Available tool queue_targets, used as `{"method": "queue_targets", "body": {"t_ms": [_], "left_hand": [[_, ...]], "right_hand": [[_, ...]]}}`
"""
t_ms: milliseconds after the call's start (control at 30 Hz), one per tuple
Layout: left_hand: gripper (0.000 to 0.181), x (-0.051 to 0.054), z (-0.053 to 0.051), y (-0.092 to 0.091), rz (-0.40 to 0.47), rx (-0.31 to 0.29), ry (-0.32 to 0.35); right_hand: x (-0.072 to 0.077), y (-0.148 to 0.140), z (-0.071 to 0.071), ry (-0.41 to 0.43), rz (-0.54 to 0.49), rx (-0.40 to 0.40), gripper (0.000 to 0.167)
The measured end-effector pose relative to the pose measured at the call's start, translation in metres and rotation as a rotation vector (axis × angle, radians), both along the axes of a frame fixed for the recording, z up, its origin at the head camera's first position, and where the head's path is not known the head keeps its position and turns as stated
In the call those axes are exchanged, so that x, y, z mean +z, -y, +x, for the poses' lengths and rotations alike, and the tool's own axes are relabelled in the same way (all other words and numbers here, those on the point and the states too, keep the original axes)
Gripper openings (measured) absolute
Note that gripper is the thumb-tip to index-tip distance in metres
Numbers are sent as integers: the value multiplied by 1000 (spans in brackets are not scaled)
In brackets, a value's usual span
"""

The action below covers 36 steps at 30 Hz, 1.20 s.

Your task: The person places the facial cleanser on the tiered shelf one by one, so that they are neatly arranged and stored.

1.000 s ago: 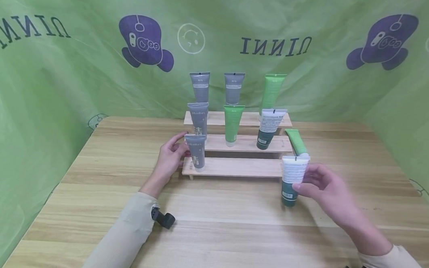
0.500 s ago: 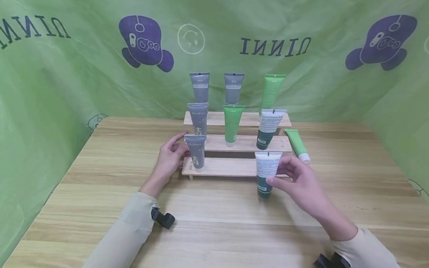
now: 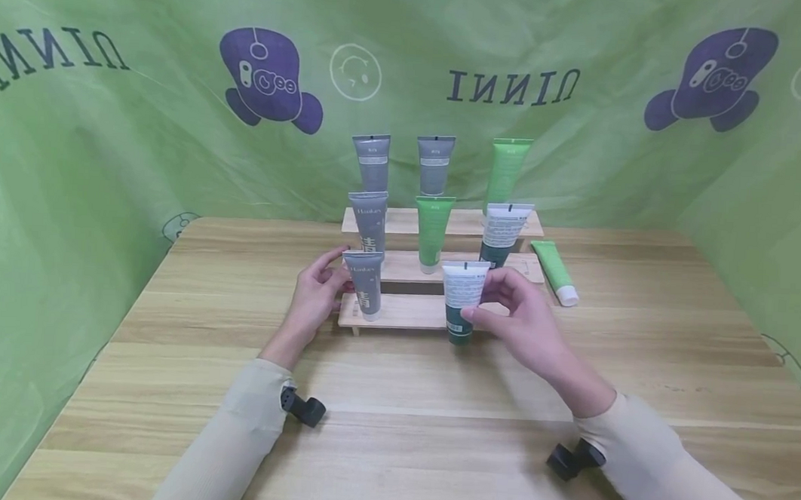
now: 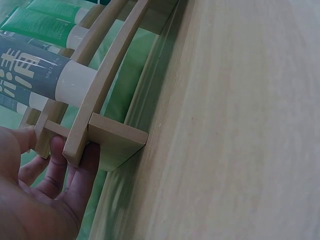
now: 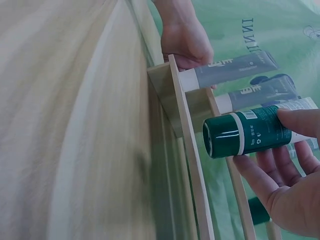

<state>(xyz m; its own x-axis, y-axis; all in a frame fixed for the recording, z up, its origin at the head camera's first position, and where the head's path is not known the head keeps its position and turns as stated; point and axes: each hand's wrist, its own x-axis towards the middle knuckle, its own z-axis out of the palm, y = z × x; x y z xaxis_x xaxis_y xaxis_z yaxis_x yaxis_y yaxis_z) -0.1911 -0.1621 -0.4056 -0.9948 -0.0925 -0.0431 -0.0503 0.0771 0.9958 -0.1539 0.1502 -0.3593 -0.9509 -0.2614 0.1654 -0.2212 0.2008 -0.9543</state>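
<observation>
My right hand pinches a white and dark green squeeze tube between thumb and fingers. Cap down, the tube hangs just in front of the bottom step of a three-step wooden display stand; the right wrist view shows its green cap apart from the step edge. At the stand's left end, my left hand grips the wood, its fingers bent around the end of the steps. A grey tube stands upright on the bottom step beside that hand.
On the middle step stand a grey tube, a light green tube and a white-green tube. Two grey tubes and a green tube fill the top. Another green tube lies on the table, right of the stand.
My right hand has carried the white and dark green tube leftward and toward the stand, from the right of it to the front of its bottom step. The left hand has stayed put.
</observation>
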Motion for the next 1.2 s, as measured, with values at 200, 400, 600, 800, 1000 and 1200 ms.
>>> {"method": "queue_targets", "body": {"t_ms": [200,400,600,800,1000,1200], "left_hand": [[47,1,1,1,-5,5,3],[49,1,2,1,-30,-1,15],[48,0,1,1,-17,-2,13],[47,0,1,0,-11,0,7],[47,-1,0,1,-12,-4,7],[48,-2,-1,0,-14,-4,7]], "right_hand": [[4,18,-9,9,-45,20,38],[-2,31,-18,17,-72,38,38],[-9,36,-22,17,-99,39,38],[-13,38,-24,2,-108,43,37],[-16,38,-25,-2,-107,39,37],[-17,38,-26,0,-114,47,38]]}}
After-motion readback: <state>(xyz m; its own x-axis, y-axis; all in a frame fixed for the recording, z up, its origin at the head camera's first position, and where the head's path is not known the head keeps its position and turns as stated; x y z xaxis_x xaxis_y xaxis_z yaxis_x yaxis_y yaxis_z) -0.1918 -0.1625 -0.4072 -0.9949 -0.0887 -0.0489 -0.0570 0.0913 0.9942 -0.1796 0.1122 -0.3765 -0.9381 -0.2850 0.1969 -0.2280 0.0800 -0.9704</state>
